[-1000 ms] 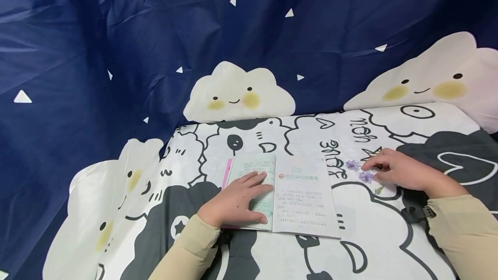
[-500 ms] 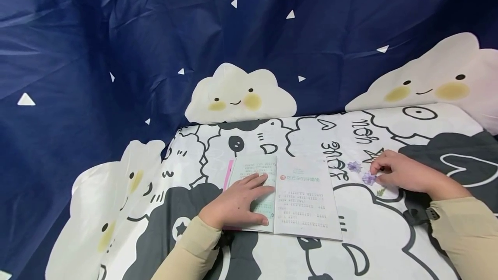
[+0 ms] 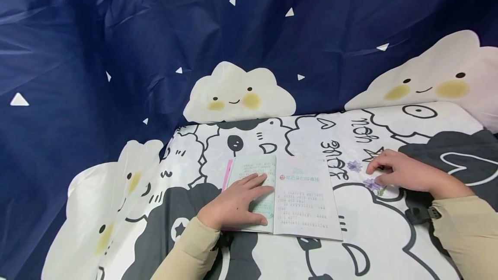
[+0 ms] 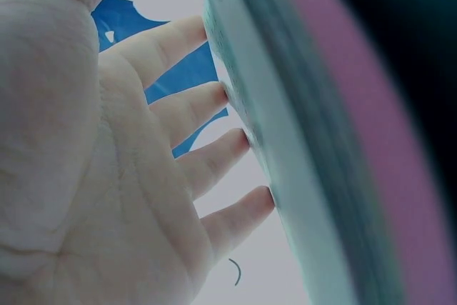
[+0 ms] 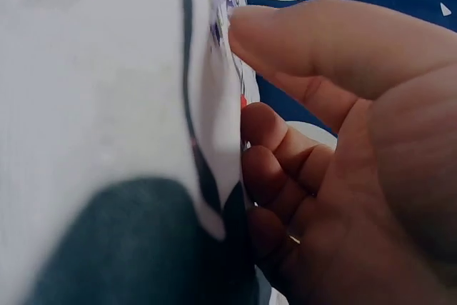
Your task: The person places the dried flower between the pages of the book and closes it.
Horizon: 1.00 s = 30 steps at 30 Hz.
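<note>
My left hand [image 3: 237,200] rests with spread fingers on the left page of an open book [image 3: 303,202]. In the left wrist view the fingertips [image 4: 260,201] touch the page, above the thick page stack and pink cover. My right hand [image 3: 406,174] is low over the patterned cloth, right of the book. Its thumb tip touches a purple flower [image 3: 371,184], while the index fingertip stays apart from that thumb. In the right wrist view the other fingers curl against the cloth. A second purple flower [image 3: 354,166] lies to the upper left, and a small green leaf [image 3: 381,192] sits by the thumb.
A black-and-white cartoon-printed cloth [image 3: 319,258] lies under everything. White cloud shapes [image 3: 239,94] with faces stand along the back and left edges. A dark blue curtain [image 3: 264,33] with white triangles hangs behind.
My right hand pinched the lower flower half a second ago; now its index finger stands apart and the flower sits slightly lower, beside the leaf. My left hand has stayed on the page.
</note>
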Motion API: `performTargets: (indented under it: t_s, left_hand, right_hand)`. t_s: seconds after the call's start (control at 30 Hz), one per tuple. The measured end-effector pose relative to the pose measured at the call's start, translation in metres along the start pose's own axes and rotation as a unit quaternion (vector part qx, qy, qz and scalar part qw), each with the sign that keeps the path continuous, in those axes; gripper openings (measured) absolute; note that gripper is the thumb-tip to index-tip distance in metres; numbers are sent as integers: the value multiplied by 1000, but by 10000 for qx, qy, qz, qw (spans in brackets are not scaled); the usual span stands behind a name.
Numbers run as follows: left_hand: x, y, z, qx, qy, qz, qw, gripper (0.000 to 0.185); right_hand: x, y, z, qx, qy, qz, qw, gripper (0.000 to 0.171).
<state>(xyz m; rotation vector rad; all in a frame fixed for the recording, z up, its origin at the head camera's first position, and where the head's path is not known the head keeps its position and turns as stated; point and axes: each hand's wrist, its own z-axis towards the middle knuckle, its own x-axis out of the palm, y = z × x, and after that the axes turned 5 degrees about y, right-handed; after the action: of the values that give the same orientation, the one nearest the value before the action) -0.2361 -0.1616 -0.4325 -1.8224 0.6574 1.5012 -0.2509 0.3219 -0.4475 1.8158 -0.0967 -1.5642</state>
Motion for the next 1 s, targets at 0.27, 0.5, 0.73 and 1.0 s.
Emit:
performTargets:
  t_s: [0.27,0.5,0.73,1.0]
  left_hand:
    - [7,0,-2,-6,31,-13,10000,84]
    - [5,0,-2,58,-25,26,10000,84]
    - [0,1,-1,21,-17,-44,10000,84]
    - [0,2,1,68,-30,-18,10000,83]
  right_hand:
    - [7,4,0,130,324,-149,9993,27]
    - [6,6,0,115,462,-120,9988,25]
    - [-1,7,3,-54,370,-184,9991,26]
    - [-1,7,2,-23,372,-176,9991,27]
